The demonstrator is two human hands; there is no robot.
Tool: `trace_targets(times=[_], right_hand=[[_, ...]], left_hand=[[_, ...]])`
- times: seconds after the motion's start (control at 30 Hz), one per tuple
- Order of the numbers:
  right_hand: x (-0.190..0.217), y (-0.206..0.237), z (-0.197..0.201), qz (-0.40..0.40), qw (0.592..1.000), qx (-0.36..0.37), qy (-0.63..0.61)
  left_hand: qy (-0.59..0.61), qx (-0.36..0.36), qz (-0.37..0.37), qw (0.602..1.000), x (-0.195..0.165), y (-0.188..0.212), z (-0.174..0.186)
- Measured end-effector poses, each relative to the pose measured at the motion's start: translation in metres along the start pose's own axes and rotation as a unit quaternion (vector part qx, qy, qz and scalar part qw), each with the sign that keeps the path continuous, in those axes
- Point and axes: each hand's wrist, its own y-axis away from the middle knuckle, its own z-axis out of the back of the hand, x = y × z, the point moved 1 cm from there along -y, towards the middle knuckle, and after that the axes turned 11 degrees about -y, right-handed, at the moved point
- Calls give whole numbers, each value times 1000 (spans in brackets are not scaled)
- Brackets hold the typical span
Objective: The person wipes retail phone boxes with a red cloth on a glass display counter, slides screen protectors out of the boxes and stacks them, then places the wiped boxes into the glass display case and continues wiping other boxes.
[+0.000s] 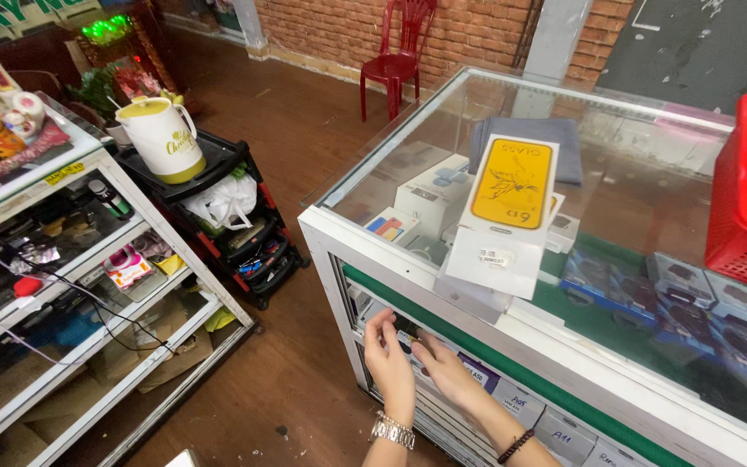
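Both hands reach into the shelf under the glass-topped white display worktop. The left hand and right hand finger small white labelled boxes; whether either grips one, I cannot tell.

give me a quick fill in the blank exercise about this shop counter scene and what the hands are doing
1. Both hands, the left hand and the right hand, reach into the shelf under the ____ top of the display counter.
2. The flat package lying on the counter has a ____ front.
3. The basket at the counter's far end is ____.
4. The left wrist wears a metal ____.

Missing words: glass; yellow; red; watch
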Motion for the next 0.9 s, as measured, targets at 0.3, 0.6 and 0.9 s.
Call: trace_targets(times=[0.3, 0.6, 0.9], right_hand=[[142, 145, 72, -10, 992, 125, -22], [207, 139, 120, 215, 962, -107, -129], [238, 168, 139, 143, 975, -160, -56]], left_hand=[[133, 200, -78, 968, -132, -38, -11], [157, 365, -44, 916, -172, -6, -41], [71, 393, -78, 913, -197, 50, -57]])
